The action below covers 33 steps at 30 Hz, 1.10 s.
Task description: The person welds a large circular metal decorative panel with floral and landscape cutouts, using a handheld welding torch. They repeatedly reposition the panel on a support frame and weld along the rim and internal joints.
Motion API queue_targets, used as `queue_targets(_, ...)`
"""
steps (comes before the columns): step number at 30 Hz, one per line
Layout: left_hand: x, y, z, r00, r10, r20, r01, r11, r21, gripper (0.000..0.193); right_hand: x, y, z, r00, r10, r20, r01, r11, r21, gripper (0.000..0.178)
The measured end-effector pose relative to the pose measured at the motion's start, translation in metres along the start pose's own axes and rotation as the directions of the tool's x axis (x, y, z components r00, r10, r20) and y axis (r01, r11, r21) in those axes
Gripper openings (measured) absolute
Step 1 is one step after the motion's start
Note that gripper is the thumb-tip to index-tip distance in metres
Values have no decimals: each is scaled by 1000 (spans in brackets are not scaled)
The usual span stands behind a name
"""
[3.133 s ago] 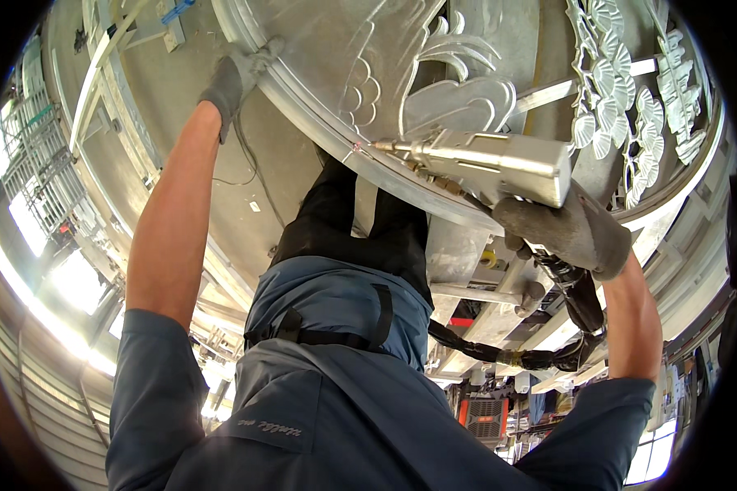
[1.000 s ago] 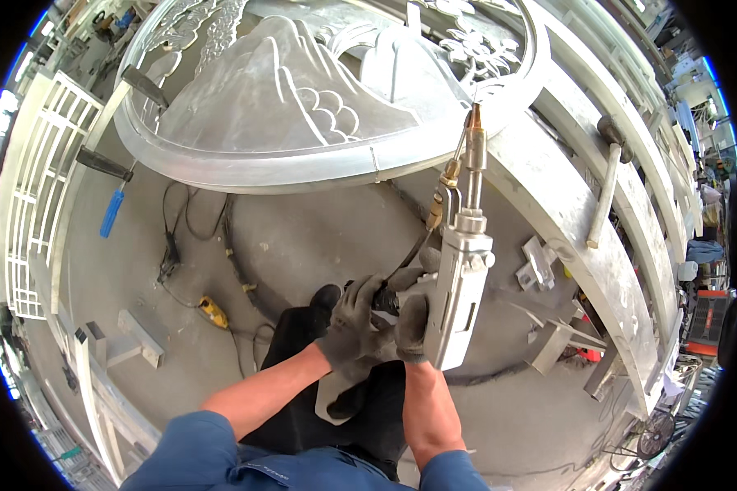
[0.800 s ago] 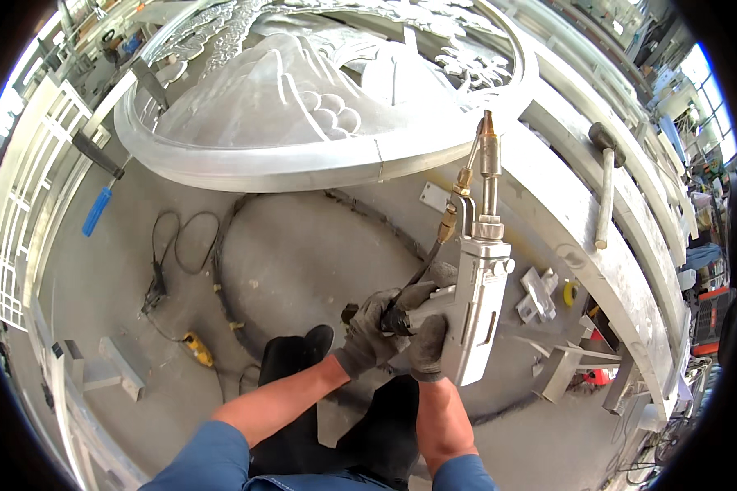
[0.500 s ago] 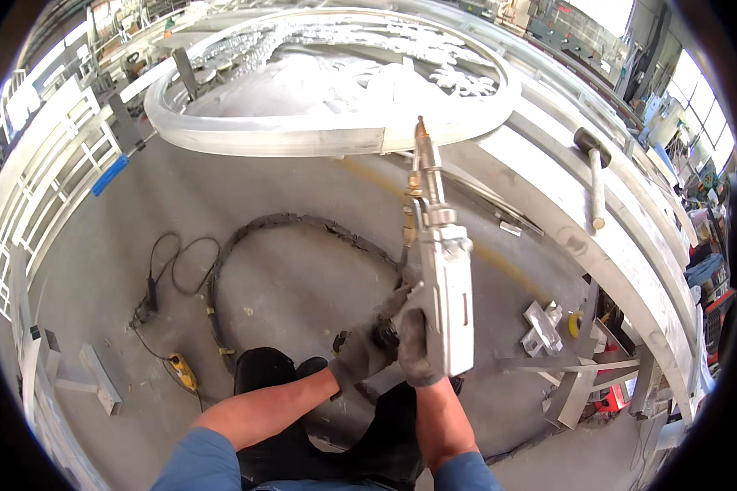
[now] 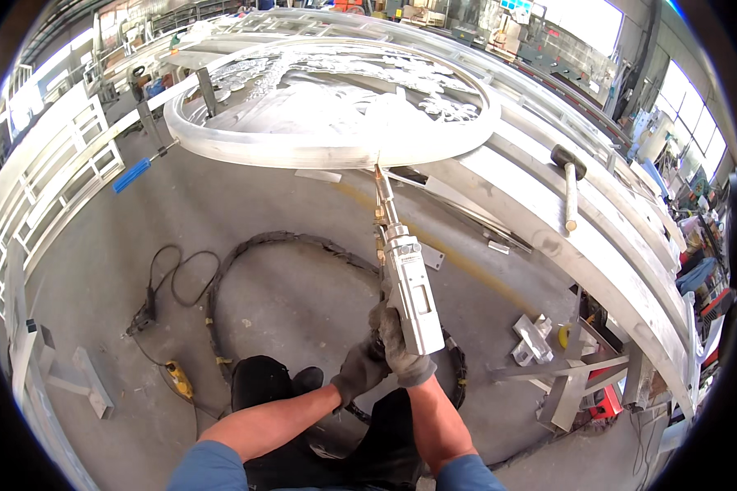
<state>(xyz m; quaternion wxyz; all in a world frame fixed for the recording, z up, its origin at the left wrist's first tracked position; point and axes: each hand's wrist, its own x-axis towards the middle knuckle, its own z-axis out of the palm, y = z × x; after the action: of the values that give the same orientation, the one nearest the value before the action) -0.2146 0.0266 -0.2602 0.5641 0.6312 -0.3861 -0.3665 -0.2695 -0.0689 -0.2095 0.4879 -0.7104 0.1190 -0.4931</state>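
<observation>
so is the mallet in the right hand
No, the right hand grips the welding gun, while the mallet lies on the metal beams.

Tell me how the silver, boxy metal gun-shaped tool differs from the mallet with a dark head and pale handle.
The silver, boxy metal gun-shaped tool is held in the gray-gloved right hand; the dark-headed, pale-handled mallet lies on pale curved metal beams. The gun-shaped tool narrows to a slim coppery tip, while the mallet ends in a thick head. Both are longer than wide.
</observation>
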Motion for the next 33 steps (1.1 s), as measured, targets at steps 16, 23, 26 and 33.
queue_targets(16, 12, 6, 12, 997, -67, 24, 71, 956, -285, 32, 16, -5, -10, 999, -33, 1, 33, 995, -99, 13)
queue_targets(23, 13, 0, 11, 995, -90, 33, 95, 960, -265, 34, 19, -12, -6, 1000, -18, -6, 18, 998, -63, 14)
queue_targets(26, 14, -3, 12, 1000, -9, 14, 13, 945, -328, 33, 20, -13, -6, 1000, -2, 14, 3, 998, -62, 11)
queue_targets(33, 13, 16, 6, 990, -112, 83, 127, 970, -208, 38, 24, -19, -10, 1000, -1, 25, 5, 989, -151, 7)
